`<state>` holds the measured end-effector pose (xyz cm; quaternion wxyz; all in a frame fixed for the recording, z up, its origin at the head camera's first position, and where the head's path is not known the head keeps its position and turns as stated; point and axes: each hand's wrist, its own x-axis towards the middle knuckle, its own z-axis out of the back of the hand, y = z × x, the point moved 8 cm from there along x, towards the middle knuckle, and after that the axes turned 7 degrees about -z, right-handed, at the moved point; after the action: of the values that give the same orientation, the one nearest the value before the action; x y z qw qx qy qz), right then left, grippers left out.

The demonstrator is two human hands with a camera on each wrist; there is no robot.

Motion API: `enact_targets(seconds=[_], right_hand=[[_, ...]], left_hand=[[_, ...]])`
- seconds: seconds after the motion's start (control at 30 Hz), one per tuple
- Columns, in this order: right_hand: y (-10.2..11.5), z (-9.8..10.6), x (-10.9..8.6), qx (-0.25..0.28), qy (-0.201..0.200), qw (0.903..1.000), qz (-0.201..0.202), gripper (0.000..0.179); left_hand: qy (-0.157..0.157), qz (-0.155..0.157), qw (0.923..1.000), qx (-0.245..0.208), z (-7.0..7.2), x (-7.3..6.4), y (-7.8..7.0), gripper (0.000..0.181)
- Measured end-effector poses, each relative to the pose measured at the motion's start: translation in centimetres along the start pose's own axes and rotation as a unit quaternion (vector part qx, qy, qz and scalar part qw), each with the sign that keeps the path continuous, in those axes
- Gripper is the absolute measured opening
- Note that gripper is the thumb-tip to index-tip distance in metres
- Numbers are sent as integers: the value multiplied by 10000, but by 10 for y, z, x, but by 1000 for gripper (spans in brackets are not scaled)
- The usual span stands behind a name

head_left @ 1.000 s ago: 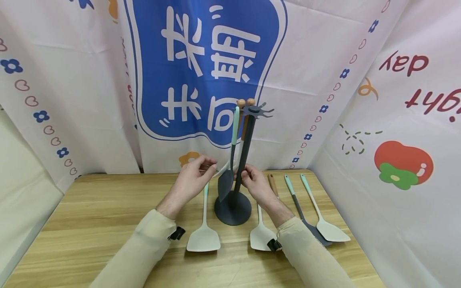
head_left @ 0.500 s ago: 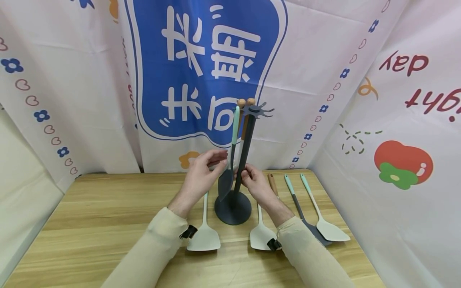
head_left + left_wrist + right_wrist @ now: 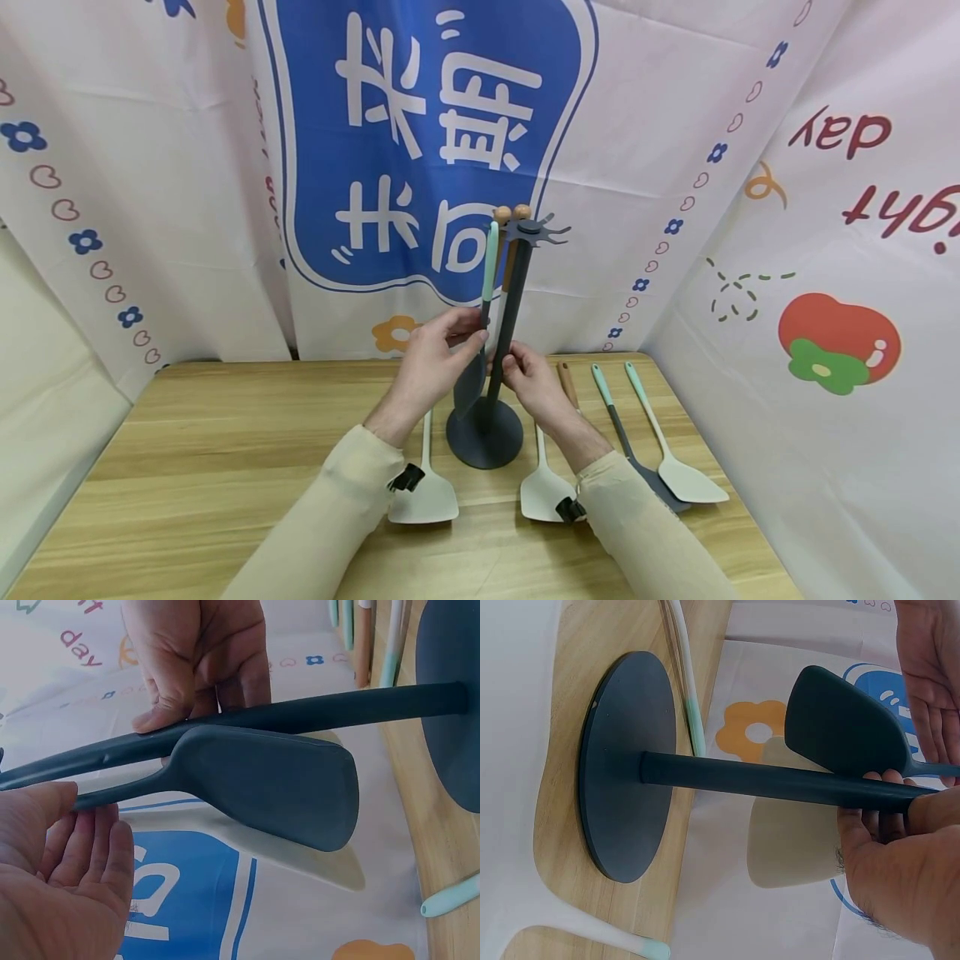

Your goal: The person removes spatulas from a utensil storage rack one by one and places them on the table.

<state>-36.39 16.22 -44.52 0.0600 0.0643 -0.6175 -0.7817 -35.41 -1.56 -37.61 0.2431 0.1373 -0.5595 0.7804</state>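
Observation:
My right hand (image 3: 536, 383) grips the dark pole (image 3: 513, 308) of an upright utensil stand, fingers wrapped round it in the right wrist view. From the stand's hooked top (image 3: 531, 227) hangs a dark grey spatula (image 3: 270, 787) with a mint handle (image 3: 490, 262). My left hand (image 3: 435, 354) pinches its thin shaft between thumb and fingers, just above the blade. A pale spatula (image 3: 791, 851) hangs behind, partly hidden by the dark one and the pole. Two wooden knobs (image 3: 512, 213) of handles show at the top. The round base (image 3: 483, 450) stands on the table.
Two pale spatulas, one left (image 3: 425, 497) and one right (image 3: 546, 493), lie in front of the stand. At the table's right lie a dark spatula (image 3: 660, 483), another pale spatula (image 3: 692, 481) and a wooden handle (image 3: 567, 385). A printed cloth (image 3: 630, 125) hangs behind the wooden table (image 3: 247, 450).
My left hand has moved right, from beside the hanging utensils to the dark spatula's shaft, which it now pinches. My right hand has stayed on the pole.

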Motion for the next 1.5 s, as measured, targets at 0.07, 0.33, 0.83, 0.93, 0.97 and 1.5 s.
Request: enact_targets(seconds=[0.07, 0.33, 0.83, 0.93, 0.97, 1.5], right_hand=[[0, 0, 0, 17, -22, 10000, -8, 31], [-1, -1, 0, 10, -45, 10000, -11, 31], [1, 0, -2, 86, -6, 9999, -67, 33], [-1, 0, -2, 52, -35, 9999, -79, 31], [-1, 0, -2, 55, -36, 9999, -82, 31], [1, 0, -3, 16, 21, 10000, -41, 36]], left_hand=[[0, 1, 10000, 14, 0, 1, 0, 35], [52, 45, 9999, -106, 4, -1, 4, 31], [193, 74, 9997, 131, 23, -8, 5, 34], [233, 63, 9995, 201, 27, -9, 4, 35], [241, 64, 9994, 221, 28, -9, 5, 34], [274, 165, 9991, 284, 45, -12, 0, 35]])
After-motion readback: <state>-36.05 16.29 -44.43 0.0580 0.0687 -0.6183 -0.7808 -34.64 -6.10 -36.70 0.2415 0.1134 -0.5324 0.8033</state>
